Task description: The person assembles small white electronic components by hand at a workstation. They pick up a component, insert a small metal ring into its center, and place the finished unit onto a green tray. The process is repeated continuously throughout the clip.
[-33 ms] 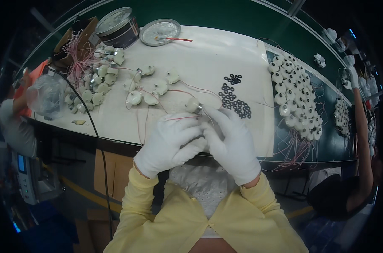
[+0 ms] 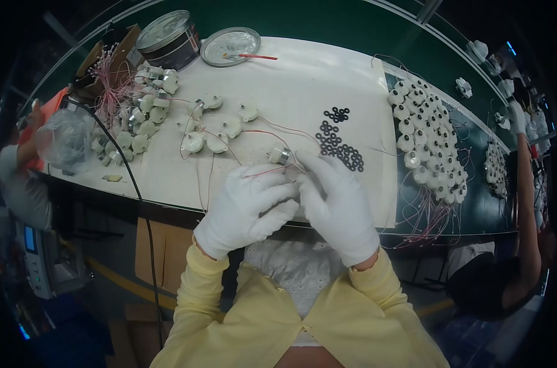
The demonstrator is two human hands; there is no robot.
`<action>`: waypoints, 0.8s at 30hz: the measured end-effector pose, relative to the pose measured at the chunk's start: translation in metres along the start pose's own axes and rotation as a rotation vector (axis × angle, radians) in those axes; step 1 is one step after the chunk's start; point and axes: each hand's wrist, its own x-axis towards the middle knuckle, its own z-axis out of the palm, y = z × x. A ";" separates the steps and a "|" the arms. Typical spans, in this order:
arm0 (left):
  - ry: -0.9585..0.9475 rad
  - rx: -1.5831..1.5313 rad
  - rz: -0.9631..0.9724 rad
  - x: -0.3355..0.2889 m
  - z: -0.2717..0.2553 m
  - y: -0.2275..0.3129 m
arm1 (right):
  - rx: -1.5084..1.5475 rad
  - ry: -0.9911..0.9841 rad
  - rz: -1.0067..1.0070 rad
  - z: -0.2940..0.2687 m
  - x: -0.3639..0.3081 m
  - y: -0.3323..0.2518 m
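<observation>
Left hand [image 2: 244,211] and right hand [image 2: 338,208] are curling half-closed beside a thin wire [image 2: 269,171], grip unclear; the small motor [image 2: 279,155] is showing just beyond their fingers, left of black rings [image 2: 336,144].

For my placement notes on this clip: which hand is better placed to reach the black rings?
Probably the right hand: it is close to the black rings, while the left hand lies farther off to their left. Whether either grip holds anything is hard to tell.
</observation>
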 end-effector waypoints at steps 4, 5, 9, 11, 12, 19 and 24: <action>0.026 0.094 0.032 0.003 0.002 0.009 | -0.072 0.061 -0.014 -0.006 0.017 0.004; 0.028 0.100 0.032 0.003 0.003 0.010 | -0.088 0.061 -0.008 -0.006 0.021 -0.002; -0.032 0.122 0.011 -0.006 -0.001 0.011 | -0.201 -0.049 -0.047 0.011 0.036 -0.017; -0.123 0.161 0.006 -0.010 -0.008 0.017 | -0.278 -0.119 -0.067 0.022 0.039 -0.016; -0.105 0.124 0.014 -0.014 -0.015 0.020 | -0.311 -0.139 -0.068 0.027 0.040 -0.017; 0.370 -0.062 -0.249 -0.066 -0.060 0.036 | -0.360 -0.109 -0.115 0.035 0.036 -0.005; 0.720 -0.028 -0.401 -0.061 -0.072 -0.006 | -0.050 -0.081 -0.037 0.003 0.037 -0.015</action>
